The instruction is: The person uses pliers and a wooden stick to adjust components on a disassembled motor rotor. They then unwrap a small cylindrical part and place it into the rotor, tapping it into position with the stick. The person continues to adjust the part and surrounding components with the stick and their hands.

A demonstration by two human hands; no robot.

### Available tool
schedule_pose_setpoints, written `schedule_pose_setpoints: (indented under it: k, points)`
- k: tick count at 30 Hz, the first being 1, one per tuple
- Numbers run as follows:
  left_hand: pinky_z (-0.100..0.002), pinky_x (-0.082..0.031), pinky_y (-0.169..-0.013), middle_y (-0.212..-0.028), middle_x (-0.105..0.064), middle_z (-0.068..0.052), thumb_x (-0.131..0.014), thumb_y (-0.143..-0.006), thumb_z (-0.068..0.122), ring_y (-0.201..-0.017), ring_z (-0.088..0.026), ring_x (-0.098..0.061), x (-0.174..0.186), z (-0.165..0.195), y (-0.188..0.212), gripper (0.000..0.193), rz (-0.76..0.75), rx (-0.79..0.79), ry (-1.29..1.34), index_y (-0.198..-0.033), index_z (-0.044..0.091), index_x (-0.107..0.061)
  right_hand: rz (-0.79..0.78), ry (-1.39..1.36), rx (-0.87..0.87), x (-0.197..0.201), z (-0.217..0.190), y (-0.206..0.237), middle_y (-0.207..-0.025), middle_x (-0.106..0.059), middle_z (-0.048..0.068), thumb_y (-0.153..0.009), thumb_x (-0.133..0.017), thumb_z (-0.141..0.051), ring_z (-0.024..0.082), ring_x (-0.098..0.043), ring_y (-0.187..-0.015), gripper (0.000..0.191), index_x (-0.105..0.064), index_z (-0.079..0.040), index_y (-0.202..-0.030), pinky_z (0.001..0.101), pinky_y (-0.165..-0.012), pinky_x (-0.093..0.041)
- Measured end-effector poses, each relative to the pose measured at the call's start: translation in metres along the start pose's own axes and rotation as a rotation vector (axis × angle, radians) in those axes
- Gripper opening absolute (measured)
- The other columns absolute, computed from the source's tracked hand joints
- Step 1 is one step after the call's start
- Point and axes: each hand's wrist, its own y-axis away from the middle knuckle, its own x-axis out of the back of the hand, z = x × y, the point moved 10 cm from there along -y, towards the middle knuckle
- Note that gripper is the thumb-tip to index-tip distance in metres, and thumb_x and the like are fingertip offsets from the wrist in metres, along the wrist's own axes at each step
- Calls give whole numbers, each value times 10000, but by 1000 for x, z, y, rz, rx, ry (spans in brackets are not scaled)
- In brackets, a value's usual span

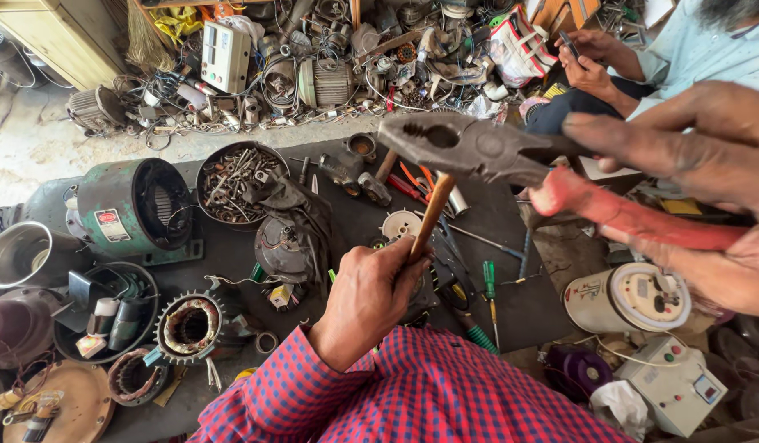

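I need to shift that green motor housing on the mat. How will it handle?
The green motor housing looks like thick cast metal with windings inside, so probably heavy and rigid. It sits on a flat base, so it likely slides rather than rolls.

sleeve: the left arm wears a long sleeve (412, 394) in a red and blue check, small squares
cuff: ends at the wrist, just below the left hand (371, 295)
right hand (708, 180): bare, no sleeve visible, no rings or gloves

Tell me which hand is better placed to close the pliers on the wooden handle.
Right hand, probably: it holds the pliers, their jaws just above the top of the wooden handle. The left hand is busy gripping that handle lower down.
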Motion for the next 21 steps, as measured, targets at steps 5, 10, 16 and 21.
schedule_pose_setpoints:
  k: [5,10,16,21]
  points:
    - [-434,-471,-526,-661,-630,-177,-668,-943,118,-563,-344,-642,-1,8,2,106,-11,-68,21,-995,37,-713,4,-63,-18,8,-17,-28,-1191,-639,26,-810,-745,-166,101,-684,-1024,667,-578,-170,-1455,268,-955,-566]
    - [-447,-461,-527,-668,-623,-187,-676,-939,117,-575,-363,-632,-1,8,3,94,-16,-69,-9,-973,32,-696,-6,-26,10,9,-44,-31,-1179,-638,26,-806,-752,-162,103,-687,-1005,673,-579,-175,-1456,267,-945,-570]
    - [-446,-483,-541,-663,-639,-192,-696,-936,134,-602,-365,-658,-3,2,-3,101,-72,-52,-11,-965,38,-704,26,56,10,10,-28,-15,-1164,-636,26,-800,-760,-158,105,-689,-983,681,-581,-181,-1457,265,-932,-574]
    - [-425,-538,-599,-793,-700,-169,-666,-924,112,-695,-346,-707,1,18,-5,150,-138,-200,103,-1053,42,-699,31,68,-2,14,-17,-14,-1152,-635,26,-796,-766,-154,106,-692,-964,688,-582,-187,-1458,263,-921,-577]
